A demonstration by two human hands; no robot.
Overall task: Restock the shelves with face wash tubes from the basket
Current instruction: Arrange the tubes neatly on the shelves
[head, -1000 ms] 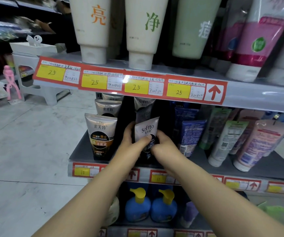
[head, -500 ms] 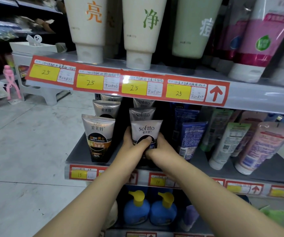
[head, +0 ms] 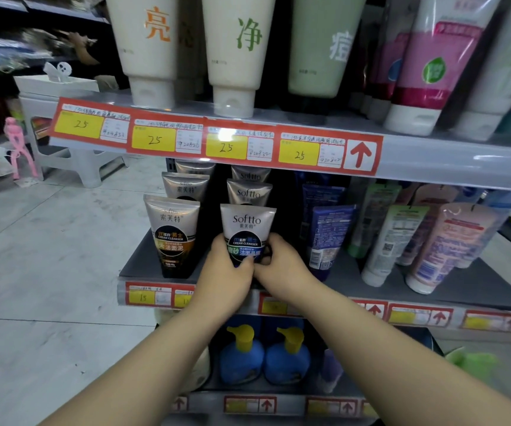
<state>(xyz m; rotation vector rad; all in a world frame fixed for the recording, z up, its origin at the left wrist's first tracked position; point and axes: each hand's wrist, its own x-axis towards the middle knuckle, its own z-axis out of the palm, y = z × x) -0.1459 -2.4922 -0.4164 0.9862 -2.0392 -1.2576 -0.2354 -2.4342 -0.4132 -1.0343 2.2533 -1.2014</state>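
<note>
Head view: my left hand (head: 228,273) and right hand (head: 283,269) both curl around the lower half of the Softto tube (head: 248,221), which stands upright at the front of its row on the grey shelf (head: 478,281). Just left of the grip stands a brown-label tube (head: 172,235). Below it are blue pump bottles (head: 242,359), and out to the left is pale tiled floor (head: 48,256).

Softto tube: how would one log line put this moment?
left hand: grips Softto tube | right hand: grips tube | tube: upright, front of middle shelf
</note>
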